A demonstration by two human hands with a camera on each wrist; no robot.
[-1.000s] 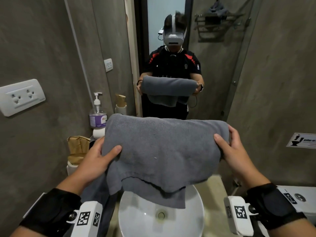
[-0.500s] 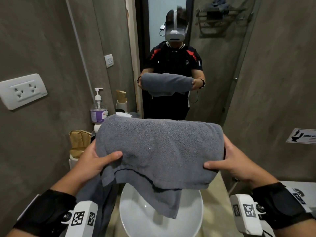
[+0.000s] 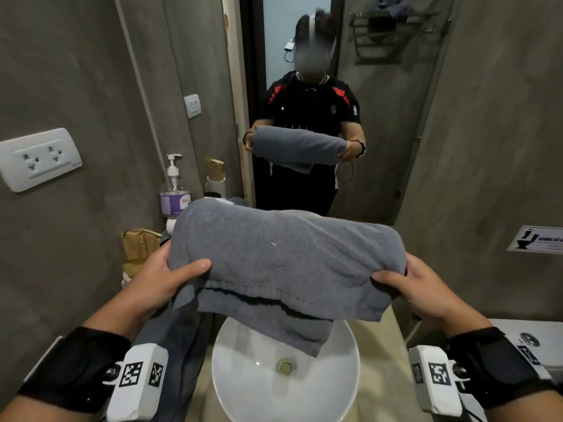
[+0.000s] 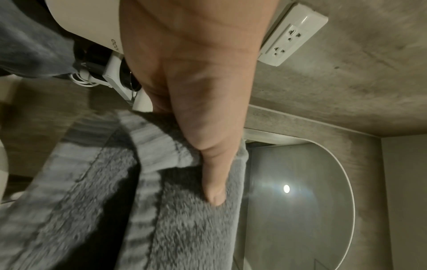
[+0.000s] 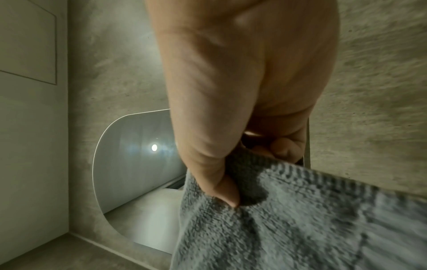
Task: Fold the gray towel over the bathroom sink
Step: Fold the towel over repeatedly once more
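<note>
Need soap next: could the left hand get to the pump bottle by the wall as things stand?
Probably not yet: the left hand grips the gray towel, whose bulk partly hides the pump bottle.

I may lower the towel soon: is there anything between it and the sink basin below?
Nothing visible does. The gray towel hangs in the air, gripped at its ends by the left hand and right hand. Its lowest flap dangles over the white sink, whose bowl shows only the drain.
</note>
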